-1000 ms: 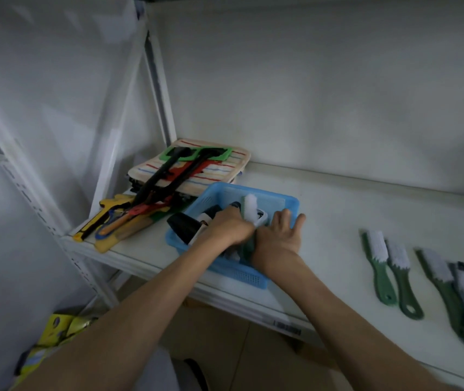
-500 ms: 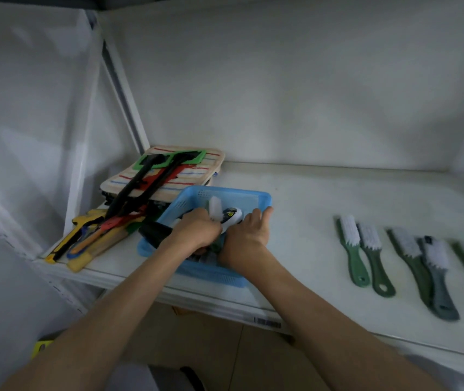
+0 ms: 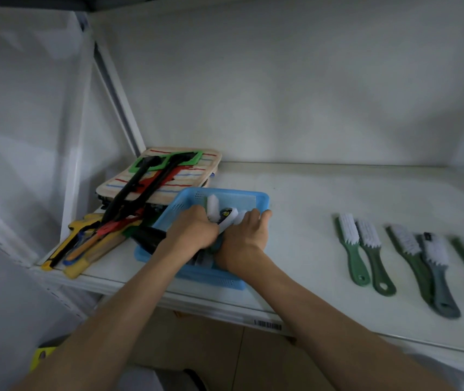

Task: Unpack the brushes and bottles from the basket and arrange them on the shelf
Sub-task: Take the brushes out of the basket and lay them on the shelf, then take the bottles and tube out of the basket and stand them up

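Hands are sunk together in the blue basket (image 3: 256, 197), which sits on the white shelf (image 3: 310, 198) near its front edge. The left hand (image 3: 194, 231) is curled knuckles-up over the contents, and the right hand (image 3: 243, 238) lies just beside it with fingers bent over white bristled brush heads (image 3: 213, 206); whether either hand is actually clamped on a brush cannot be told, since the fingertips are hidden. The brushes in the basket appear to lie with their long axis running from the near wall toward the far wall, bristles at the far end, so the handles are probably under the palms. The right hand is the nearer one to the open room on the shelf. To the right, well apart from the basket, green brushes (image 3: 350, 249) are laid out in a row, handles toward the front edge; bare shelf is left between basket and row. On the left, a striped pad (image 3: 208, 165) and long-handled tools (image 3: 137, 190) crowd the basket's side, so movement that way is blocked.
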{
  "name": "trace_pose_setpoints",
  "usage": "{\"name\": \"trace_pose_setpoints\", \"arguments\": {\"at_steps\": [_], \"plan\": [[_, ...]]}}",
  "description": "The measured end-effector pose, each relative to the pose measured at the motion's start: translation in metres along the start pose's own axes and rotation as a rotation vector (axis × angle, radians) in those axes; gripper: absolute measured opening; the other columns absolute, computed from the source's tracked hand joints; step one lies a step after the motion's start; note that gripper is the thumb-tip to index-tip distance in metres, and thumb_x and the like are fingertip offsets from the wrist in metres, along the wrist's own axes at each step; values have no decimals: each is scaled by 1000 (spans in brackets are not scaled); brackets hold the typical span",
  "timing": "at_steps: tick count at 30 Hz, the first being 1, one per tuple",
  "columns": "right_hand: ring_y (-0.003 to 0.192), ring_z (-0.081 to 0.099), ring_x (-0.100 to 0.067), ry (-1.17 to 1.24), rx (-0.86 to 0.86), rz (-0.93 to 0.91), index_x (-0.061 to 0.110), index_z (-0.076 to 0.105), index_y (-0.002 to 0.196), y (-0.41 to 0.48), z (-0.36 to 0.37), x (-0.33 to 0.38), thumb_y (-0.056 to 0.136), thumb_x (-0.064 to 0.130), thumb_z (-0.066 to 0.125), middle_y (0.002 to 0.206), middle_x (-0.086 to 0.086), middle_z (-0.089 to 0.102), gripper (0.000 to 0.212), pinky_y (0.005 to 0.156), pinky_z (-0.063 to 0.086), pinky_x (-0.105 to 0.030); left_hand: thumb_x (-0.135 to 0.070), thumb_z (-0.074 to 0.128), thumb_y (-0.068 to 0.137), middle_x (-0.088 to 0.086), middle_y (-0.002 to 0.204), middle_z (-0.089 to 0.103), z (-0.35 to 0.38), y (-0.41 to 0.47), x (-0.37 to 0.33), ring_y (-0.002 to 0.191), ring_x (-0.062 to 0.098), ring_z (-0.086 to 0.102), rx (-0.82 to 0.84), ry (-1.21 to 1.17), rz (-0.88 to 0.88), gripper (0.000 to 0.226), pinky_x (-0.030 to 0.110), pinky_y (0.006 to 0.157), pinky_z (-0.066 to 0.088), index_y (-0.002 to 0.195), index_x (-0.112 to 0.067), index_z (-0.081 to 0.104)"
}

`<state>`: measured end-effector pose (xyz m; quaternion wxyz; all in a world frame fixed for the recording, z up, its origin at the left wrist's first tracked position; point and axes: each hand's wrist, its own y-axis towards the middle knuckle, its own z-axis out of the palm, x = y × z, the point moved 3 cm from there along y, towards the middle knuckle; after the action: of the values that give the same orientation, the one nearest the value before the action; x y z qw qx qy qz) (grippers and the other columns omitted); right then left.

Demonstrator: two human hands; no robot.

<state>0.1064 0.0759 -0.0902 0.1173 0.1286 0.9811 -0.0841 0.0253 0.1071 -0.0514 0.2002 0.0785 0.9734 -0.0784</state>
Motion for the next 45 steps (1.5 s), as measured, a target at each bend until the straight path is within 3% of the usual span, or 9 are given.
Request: {"name": "trace_pose_setpoints", "arguments": {"at_steps": [4, 11, 18, 23, 27, 30, 33, 37, 45], "plan": [[133, 28, -32, 255, -45, 37, 18, 53, 130, -3, -4, -4, 90, 49, 43, 140, -12, 41, 51, 112, 11, -52, -15, 51, 90, 0, 72, 47, -3, -1, -2, 69, 19, 48, -24, -20, -13, 8, 28, 52, 35, 93, -8, 51], [122, 47, -35, 1296, -75, 300, 6, 59, 113, -14, -19, -47, 89, 22, 44, 122, -16, 57, 33, 103, 32, -42, -19, 49, 94, 12, 91, 66, -4, -2, -28, 73, 24, 57, -257, -249, 58, 21, 27, 50, 37, 95, -2, 61], [54, 48, -22, 1530, -189, 550, -1, 63, 77, -33, 31, -144, 93, 12, 52, 71, -14, 56, 23, 48, 36, -25, -26, 52, 93, 15, 106, 70, 38, -9, -91, 90, 30, 67, -38, -393, 126, 29, 28, 62, 46, 107, -4, 66], [45, 48, -20, 1471, -77, 632, 2, 61, 91, -43, 60, -167, 91, 21, 64, 65, -10, 55, 19, 33, 32, -16, -8, 51, 89, 9, 95, 62, 89, -35, -121, 80, 28, 68, 265, -119, 187, 22, 22, 38, 39, 107, 0, 59], [68, 60, -25, 1238, -106, 551, 3, 64, 86, -42, 76, -168, 84, 27, 72, 79, -13, 63, 25, 55, 46, -26, -8, 46, 93, 9, 85, 53, 106, -35, -116, 75, 26, 63, 282, 19, 166, 24, 24, 40, 35, 113, -2, 57], [74, 58, -23, 1104, -147, 480, 10, 54, 68, -40, 76, -164, 83, 24, 73, 81, -12, 63, 28, 63, 44, -28, -15, 52, 91, 13, 97, 65, 109, -28, -116, 67, 22, 60, 218, -30, 199, 18, 26, 47, 42, 103, -3, 60], [82, 62, -27, 981, -128, 448, 11, 50, 70, -40, 71, -160, 85, 22, 71, 94, -17, 66, 28, 64, 42, -28, -15, 57, 88, 13, 119, 62, 111, -27, -118, 101, 31, 65, 175, -4, 223, 28, 31, 68, 49, 115, -5, 58], [109, 61, -38, 666, -158, 365, 3, 46, 122, -46, 54, -150, 88, 12, 63, 129, -20, 47, 39, 75, 46, -38, -18, 57, 88, 16, 123, 61, 99, -32, -125, 110, 33, 62, 140, 37, 284, 29, 33, 78, 48, 114, -5, 58], [87, 60, -36, 923, -519, -80, 0, 62, 95, -39, -11, -100, 91, 7, 47, 97, -18, 66, 17, 72, 49, -41, -22, 69, 79, 14, 108, 65, -23, 5, -41, 89, 29, 62, -150, -147, -17, 38, 28, 63, 43, 110, -4, 57]]}}
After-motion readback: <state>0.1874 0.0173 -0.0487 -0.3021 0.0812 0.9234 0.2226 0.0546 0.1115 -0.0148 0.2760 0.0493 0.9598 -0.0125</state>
